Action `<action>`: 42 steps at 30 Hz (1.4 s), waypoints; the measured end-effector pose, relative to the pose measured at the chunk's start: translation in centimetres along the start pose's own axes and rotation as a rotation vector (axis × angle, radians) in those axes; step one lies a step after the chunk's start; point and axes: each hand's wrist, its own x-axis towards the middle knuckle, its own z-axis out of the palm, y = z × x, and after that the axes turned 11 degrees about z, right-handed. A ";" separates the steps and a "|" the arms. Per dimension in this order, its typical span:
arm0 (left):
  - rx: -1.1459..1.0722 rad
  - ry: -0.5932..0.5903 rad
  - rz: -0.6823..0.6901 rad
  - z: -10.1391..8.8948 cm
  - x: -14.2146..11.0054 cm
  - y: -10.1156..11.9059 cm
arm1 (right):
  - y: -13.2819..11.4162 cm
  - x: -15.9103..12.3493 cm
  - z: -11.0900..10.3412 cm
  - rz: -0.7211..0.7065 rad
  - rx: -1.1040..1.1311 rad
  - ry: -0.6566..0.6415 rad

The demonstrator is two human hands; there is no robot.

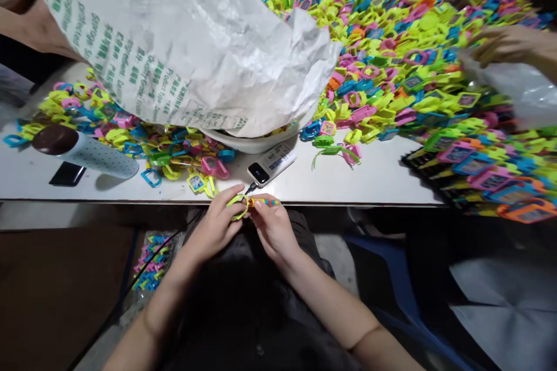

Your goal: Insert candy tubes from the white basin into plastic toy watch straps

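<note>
Yellow-green band (241, 216) is being held just below the centre of the frame, at the near edge of the desk (369, 179), its loop being seen as a rounded ring. Against or just beside the ring's right side, a multicoloured stick (272, 202) is being presented by the right hand (274, 226); whether the two are being joined or only being brought close cannot be told, as the meeting point is being partly hidden by fingers.

Care is being called for at that point, it seems: the stick is probably being guided best when it is being lined up squarely with the band, and when the thin loop is being supported close to the contact. A bent or slipping strap is likely being risked by too hard a squeeze.

By the left hand (220, 220), half curled, the band is being grasped with the fingers around it. The right hand is being held more tightly gathered, the stick being pinched between thumb and fingers.

Just above the hands, a power bank (278, 161) with a cable (251, 188) is being carried by the desk, and piled toy watches (374, 69) are being spread across the upper right.
</note>
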 end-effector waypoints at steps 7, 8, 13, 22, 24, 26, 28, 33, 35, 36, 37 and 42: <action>-0.692 0.232 -0.426 1.1 -0.9 0.2 | -0.7 0.6 -1.3 -0.071 -0.331 -0.173; -0.730 0.171 -0.479 0.9 -0.9 0.1 | -0.9 0.6 -1.2 -0.074 -0.375 -0.210; -0.465 0.028 -0.595 -0.2 -0.5 0.0 | -1.5 0.5 -0.8 -0.157 -0.620 -0.187; -0.242 0.111 -0.589 0.9 -0.8 0.0 | 0.3 1.3 -1.0 -0.176 -0.568 -0.053; -0.235 0.133 -0.586 0.9 -0.8 0.0 | 0.6 1.4 -0.9 -0.185 -0.540 -0.051; -0.235 0.156 -0.597 0.9 -0.8 0.1 | 0.6 1.5 -0.8 -0.186 -0.526 -0.051; -0.243 0.180 -0.618 1.0 -0.8 0.1 | 0.6 1.6 -0.7 -0.181 -0.520 -0.051; -0.285 0.219 -0.664 1.3 -0.8 -0.1 | 0.6 2.1 -0.7 -0.174 -0.494 -0.072; -0.288 0.231 -0.652 1.4 -0.9 -0.2 | 0.6 2.2 -0.8 -0.178 -0.483 -0.088; -0.281 0.233 -0.635 1.3 -0.9 -0.3 | 0.6 2.3 -0.8 -0.177 -0.481 -0.097; -0.267 0.234 -0.615 1.3 -0.9 -0.3 | 0.5 2.3 -0.9 -0.173 -0.482 -0.108; -0.239 0.232 -0.567 0.8 -0.7 -0.1 | 0.1 2.2 -1.0 -0.113 -0.518 -0.168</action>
